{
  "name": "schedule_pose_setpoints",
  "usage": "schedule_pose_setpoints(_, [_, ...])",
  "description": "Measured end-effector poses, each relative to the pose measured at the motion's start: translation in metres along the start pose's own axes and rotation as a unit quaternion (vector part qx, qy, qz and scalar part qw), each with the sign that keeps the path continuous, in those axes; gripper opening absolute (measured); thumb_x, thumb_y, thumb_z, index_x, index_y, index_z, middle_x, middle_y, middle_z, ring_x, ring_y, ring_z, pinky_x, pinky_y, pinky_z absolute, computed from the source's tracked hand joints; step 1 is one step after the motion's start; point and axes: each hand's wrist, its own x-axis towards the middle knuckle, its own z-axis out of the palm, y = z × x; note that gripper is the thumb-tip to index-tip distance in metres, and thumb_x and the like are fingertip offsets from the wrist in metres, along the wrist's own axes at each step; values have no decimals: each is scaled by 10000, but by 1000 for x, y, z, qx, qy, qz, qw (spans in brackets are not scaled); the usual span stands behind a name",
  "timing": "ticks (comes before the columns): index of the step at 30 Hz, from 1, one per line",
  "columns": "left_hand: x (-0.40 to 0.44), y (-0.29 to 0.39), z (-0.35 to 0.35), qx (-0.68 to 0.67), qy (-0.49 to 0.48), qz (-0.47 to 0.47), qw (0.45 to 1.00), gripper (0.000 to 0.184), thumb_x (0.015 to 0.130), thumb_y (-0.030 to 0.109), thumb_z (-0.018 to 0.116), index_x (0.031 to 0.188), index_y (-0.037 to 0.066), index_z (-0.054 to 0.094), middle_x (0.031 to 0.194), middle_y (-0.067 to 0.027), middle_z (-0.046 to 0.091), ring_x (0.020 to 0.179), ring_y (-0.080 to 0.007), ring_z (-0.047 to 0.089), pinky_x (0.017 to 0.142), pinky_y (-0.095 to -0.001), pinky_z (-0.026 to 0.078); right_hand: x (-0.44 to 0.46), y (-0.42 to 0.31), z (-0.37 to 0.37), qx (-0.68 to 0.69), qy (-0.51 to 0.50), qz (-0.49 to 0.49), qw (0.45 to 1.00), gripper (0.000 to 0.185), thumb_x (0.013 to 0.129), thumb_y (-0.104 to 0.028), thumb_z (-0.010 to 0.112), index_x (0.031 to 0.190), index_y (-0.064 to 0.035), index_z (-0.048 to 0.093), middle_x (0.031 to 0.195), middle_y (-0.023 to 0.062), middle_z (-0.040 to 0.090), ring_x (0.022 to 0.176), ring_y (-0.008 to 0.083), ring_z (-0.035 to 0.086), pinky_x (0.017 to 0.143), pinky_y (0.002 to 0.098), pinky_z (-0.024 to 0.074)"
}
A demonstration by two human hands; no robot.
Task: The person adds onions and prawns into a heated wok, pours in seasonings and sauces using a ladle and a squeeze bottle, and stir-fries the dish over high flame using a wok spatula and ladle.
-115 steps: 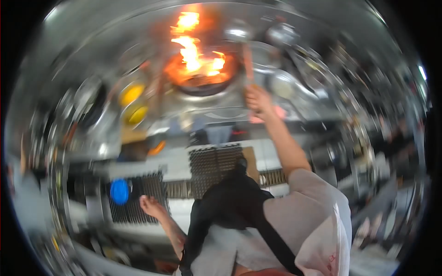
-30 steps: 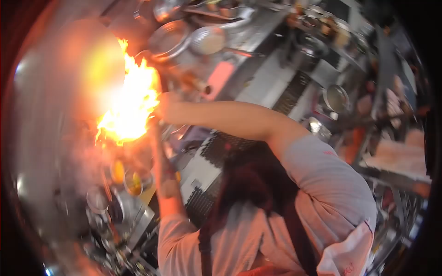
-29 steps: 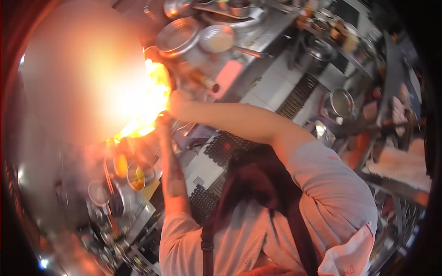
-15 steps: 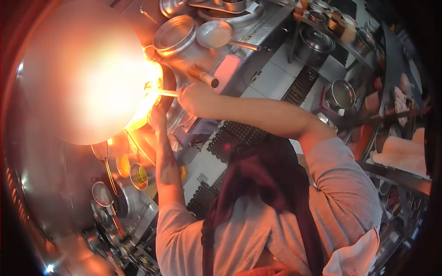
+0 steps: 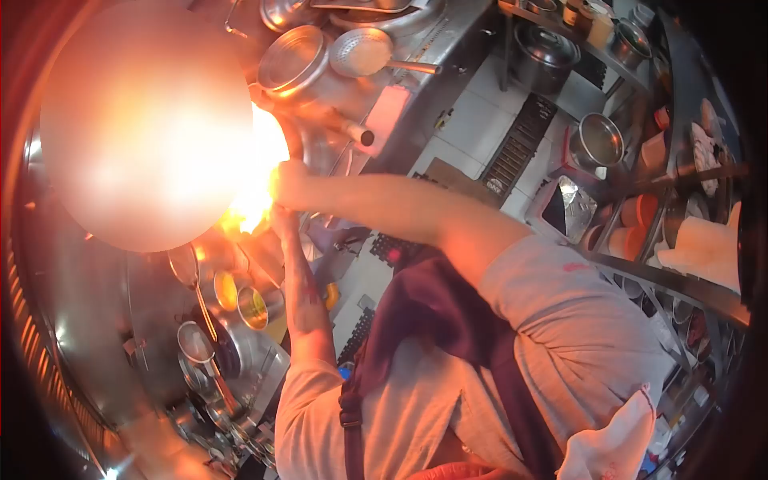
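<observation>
Bright flames [image 5: 270, 152] rise at the stove, and a large round glare blots out most of what lies to their left. Right at the fire's edge, my right hand [image 5: 291, 186] is closed; the long thin handle it grips is lost in the glare. Just below it, my left hand [image 5: 282, 222] is partly covered by the right one. Its fingers look curled, but what they grip is hidden. A dark curved rim [image 5: 296, 142], perhaps a wok's or the burner's, shows beside the flames. Near it a thick tubular handle [image 5: 358, 132] points toward me.
A perforated skimmer [image 5: 360, 53] and a round metal pan [image 5: 290, 60] sit beyond the fire. Cups of yellow liquid [image 5: 254, 307] and a mesh strainer [image 5: 195, 342] are at left. Across the tiled floor stand a lidded pot [image 5: 547, 46] and an open pot [image 5: 600, 140].
My right hand has moved left toward the flames, and the pale handle it held no longer shows. The glare has brightened around both hands. The view has shifted slightly.
</observation>
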Motion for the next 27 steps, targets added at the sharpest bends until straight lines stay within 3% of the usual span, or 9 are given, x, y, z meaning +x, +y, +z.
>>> schedule_pose_setpoints(3, [-30, 40, -19, -44, -31, -82, 995, 225, 881, 213, 548, 944, 27, 656, 769, -149, 667, 689, -250, 625, 624, -354, 495, -38, 6, 10, 117, 77, 99, 985, 245, 836, -209, 556, 968, -32, 662, 755, 173, 655, 717, 255, 671, 582, 398, 534])
schedule_pose_setpoints(5, [3, -118, 67, -317, 67, 49, 945, 239, 867, 173, 576, 1047, 25, 628, 912, -151, 666, 767, -267, 636, 694, -338, 510, -76, 7, 2, -27, 133, 9, 991, 294, 733, -138, 612, 940, 71, 613, 793, 208, 651, 682, 299, 656, 558, 405, 526])
schedule_pose_setpoints(8, [49, -69, 8, 39, -115, 71, 990, 389, 765, 318, 710, 1008, 22, 640, 851, -163, 682, 815, -303, 660, 704, -387, 516, -92, 19, -5, 114, 116, 49, 986, 268, 774, -145, 631, 869, 93, 554, 752, 243, 621, 737, 357, 653, 642, 424, 524])
schedule_pose_setpoints(11, [38, -19, 15, -17, 56, -33, 998, 362, 836, 317, 649, 994, -7, 619, 839, -157, 655, 770, -349, 625, 638, -406, 503, -101, 14, -51, 258, 98, 148, 950, 295, 804, -187, 655, 878, 87, 575, 790, 228, 645, 750, 333, 660, 662, 411, 511])
schedule_pose_setpoints(13, [2, 91, -25, -54, 14, 142, 988, 318, 809, 253, 664, 986, -9, 630, 841, -162, 649, 786, -343, 616, 667, -406, 482, -107, 17, -75, 438, 58, 194, 876, 291, 811, -210, 664, 884, 65, 604, 811, 186, 668, 738, 316, 656, 655, 407, 500])
schedule_pose_setpoints(14, [-37, 112, 3, -36, 158, 219, 962, 210, 785, 139, 655, 943, 1, 644, 823, -164, 637, 785, -327, 598, 704, -408, 454, -106, 31, -64, 531, 75, 187, 823, 380, 803, -240, 684, 1023, 53, 582, 800, 157, 671, 721, 310, 648, 643, 405, 495])
schedule_pose_setpoints(18, [-164, 125, 76, -249, -165, 152, 942, 189, 782, 97, 662, 966, 56, 648, 842, -147, 618, 810, -338, 589, 774, -422, 456, -148, 88, -63, 707, -40, 206, 675, 431, 823, -246, 655, 1100, 54, 518, 842, 191, 664, 754, 351, 647, 649, 434, 493])
schedule_pose_setpoints(20, [-197, 93, 93, -252, -214, 33, 943, 204, 793, 119, 670, 980, 39, 647, 861, -152, 628, 829, -322, 603, 775, -417, 469, -157, 86, -61, 230, 68, 326, 914, 450, 841, -251, 629, 1139, 45, 467, 900, 229, 644, 789, 395, 636, 660, 455, 488])
schedule_pose_setpoints(27, [-201, -4, 103, -241, -260, -232, 906, 291, 843, 203, 664, 1016, -29, 646, 965, -182, 667, 865, -257, 654, 694, -353, 531, -82, 187, -51, 319, 165, 276, 891, 287, 816, -337, 627, 803, -51, 636, 772, 185, 657, 703, 343, 642, 630, 427, 507])
